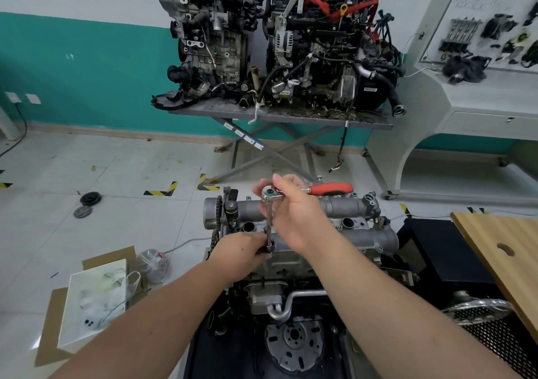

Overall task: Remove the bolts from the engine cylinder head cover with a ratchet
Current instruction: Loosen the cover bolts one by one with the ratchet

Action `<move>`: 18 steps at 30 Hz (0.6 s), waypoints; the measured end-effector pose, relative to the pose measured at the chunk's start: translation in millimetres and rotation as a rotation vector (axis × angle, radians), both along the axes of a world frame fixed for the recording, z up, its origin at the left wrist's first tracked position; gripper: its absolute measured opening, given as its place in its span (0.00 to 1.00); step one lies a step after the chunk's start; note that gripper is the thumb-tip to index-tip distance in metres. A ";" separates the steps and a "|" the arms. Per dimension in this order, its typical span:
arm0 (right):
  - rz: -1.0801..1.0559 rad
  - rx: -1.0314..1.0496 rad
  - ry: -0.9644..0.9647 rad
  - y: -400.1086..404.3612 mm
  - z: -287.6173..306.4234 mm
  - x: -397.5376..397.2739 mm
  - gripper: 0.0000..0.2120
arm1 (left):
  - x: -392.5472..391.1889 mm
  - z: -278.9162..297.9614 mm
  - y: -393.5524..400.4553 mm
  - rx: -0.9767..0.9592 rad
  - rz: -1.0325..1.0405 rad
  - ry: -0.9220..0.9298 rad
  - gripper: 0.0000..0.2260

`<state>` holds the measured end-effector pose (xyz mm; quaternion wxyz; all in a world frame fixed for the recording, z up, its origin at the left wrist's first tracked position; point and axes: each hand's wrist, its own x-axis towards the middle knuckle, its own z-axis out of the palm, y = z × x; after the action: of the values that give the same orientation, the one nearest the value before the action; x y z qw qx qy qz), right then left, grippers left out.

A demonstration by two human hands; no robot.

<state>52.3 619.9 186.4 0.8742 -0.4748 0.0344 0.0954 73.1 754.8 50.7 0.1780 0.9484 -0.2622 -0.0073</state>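
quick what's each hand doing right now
Left hand: fingers curled round the socket at the bottom of the extension bar.
Right hand: grips the ratchet at its head end, red handle sticking out.

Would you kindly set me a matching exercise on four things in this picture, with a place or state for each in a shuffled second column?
Things:
1. ratchet
2. left hand
3. right hand
4. pulley

Places or states:
A. lies on the floor tiles, far left
B. grips the socket end low on the extension, at the engine
C. holds the ratchet head from above
D. red handle points right, extension runs down

Pairs: 1-D, 2-B, 3-C, 4-A
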 end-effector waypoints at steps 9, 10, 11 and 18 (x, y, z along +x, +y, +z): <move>-0.375 -1.514 -1.121 -1.8 -25.7 13.2 0.17 | -1.4 3.6 -4.2 0.089 0.044 0.020 0.16; -0.331 -1.537 -1.111 -2.2 -23.3 13.7 0.19 | -0.6 3.3 -3.9 0.130 0.040 0.041 0.16; -0.306 -1.542 -1.121 -3.1 -21.5 13.9 0.19 | 0.6 2.3 -2.6 0.124 0.038 0.076 0.16; -0.039 -1.543 -1.059 -6.8 -4.5 -2.2 0.23 | 2.6 -0.3 -1.2 -0.030 -0.044 0.050 0.12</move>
<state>50.1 613.1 181.9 0.2208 -0.9047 -0.3065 -0.1969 75.7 753.6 50.3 0.1982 0.9393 -0.2785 -0.0309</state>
